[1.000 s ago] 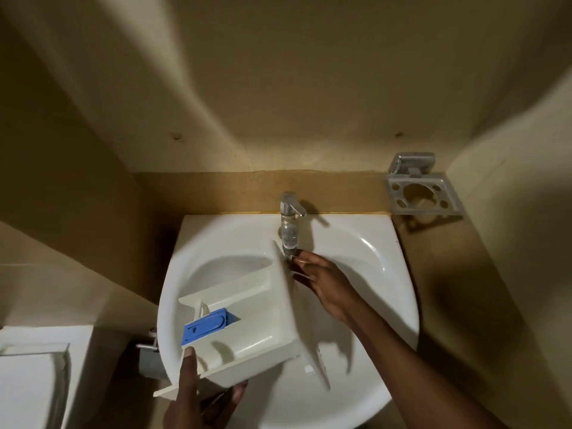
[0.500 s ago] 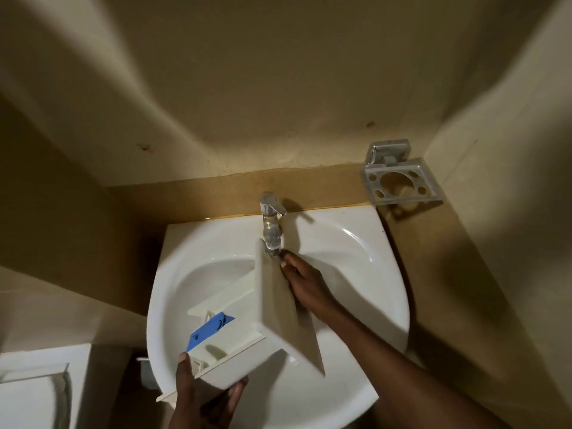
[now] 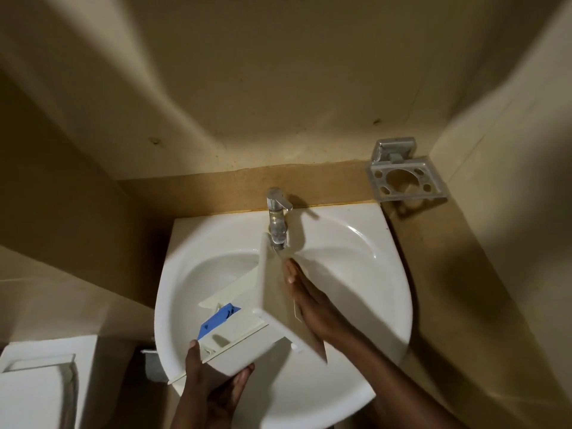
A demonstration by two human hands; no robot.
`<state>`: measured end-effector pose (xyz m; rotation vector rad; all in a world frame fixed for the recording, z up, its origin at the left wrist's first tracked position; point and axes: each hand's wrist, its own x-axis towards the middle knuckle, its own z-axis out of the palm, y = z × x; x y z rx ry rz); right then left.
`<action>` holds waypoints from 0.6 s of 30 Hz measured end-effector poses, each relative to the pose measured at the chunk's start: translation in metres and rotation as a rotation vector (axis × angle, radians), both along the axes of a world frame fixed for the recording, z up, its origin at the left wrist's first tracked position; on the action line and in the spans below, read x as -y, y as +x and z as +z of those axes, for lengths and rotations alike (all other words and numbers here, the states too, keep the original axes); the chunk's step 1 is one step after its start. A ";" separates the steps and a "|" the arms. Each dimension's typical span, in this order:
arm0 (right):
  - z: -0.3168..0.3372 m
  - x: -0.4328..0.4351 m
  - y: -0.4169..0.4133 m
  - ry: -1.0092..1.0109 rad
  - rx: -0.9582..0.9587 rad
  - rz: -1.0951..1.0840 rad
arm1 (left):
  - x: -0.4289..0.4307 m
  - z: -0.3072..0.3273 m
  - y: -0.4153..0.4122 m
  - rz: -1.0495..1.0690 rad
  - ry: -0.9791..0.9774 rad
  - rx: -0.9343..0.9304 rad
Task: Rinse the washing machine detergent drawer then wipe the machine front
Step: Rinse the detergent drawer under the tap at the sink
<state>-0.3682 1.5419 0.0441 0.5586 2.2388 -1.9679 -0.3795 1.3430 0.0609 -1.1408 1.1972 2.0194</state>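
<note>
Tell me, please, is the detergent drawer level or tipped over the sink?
Tipped: the detergent drawer rests on one side under the tap, steadied by the left hand and right hand.

The detergent drawer (image 3: pixel 247 332) hides much of the sink (image 3: pixel 356 274) bowl and the drain. Its tall side panel covers the palm of the right hand (image 3: pixel 309 301), so only the back of that hand and its fingers (image 3: pixel 291 270) show. The left hand (image 3: pixel 210 385) is cut off at the near edge, its palm under the drawer. Whether water runs from the tap (image 3: pixel 277 221) cannot be told. The white fixture (image 3: pixel 37 385) at near left is cropped.
</note>
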 end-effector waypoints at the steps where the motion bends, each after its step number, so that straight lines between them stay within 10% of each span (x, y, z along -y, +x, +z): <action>1: -0.002 -0.008 -0.014 -0.002 0.044 -0.016 | -0.001 0.001 0.000 0.004 -0.005 0.012; 10: 0.041 0.041 0.061 0.086 -0.374 -0.035 | -0.002 0.001 0.002 0.030 -0.009 -0.010; 18: 0.012 0.004 0.015 0.134 -0.017 -0.075 | 0.001 0.002 0.002 0.026 -0.018 0.023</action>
